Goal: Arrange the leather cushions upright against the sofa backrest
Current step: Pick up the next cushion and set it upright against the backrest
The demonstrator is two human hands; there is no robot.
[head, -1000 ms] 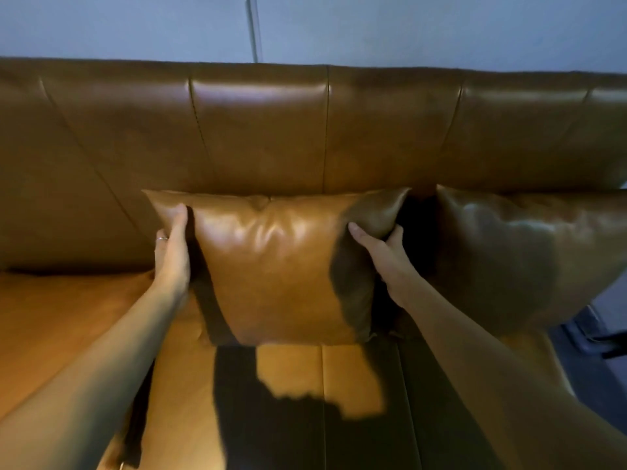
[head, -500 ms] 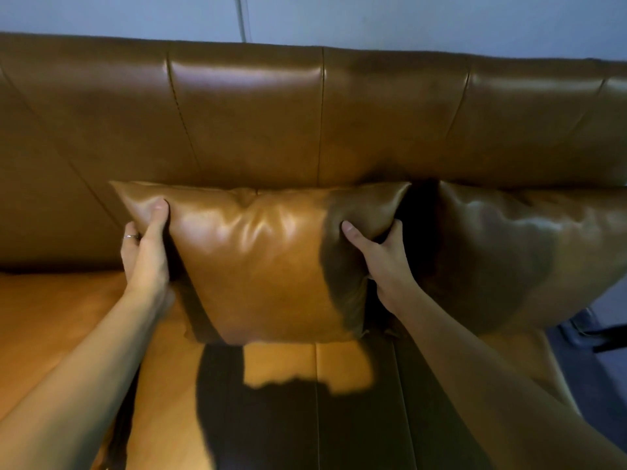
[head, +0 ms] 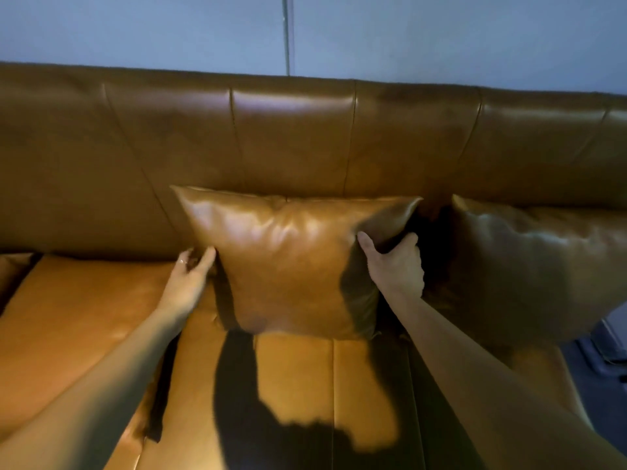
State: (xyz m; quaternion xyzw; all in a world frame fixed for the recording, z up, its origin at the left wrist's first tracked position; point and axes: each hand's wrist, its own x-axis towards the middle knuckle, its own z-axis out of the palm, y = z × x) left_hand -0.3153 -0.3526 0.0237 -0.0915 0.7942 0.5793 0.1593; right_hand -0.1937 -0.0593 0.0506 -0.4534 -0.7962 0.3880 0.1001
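A tan leather cushion (head: 288,262) stands upright on the sofa seat (head: 88,310), its back against the sofa backrest (head: 291,140). My right hand (head: 395,264) grips its right edge, thumb in front and fingers behind. My left hand (head: 188,278) rests at the cushion's lower left edge with fingers apart, touching it lightly. A second, darker-looking leather cushion (head: 536,273) leans upright against the backrest to the right, in shadow.
A blue-grey wall (head: 441,35) with a thin vertical line rises behind the sofa. The sofa's right end and a strip of dark floor (head: 600,378) show at the lower right. Shadows of my arms fall across the seat.
My left hand has slid down from the cushion's upper left corner to its lower left edge and loosened. The right hand keeps its grip. The view has pulled back and tilted up.
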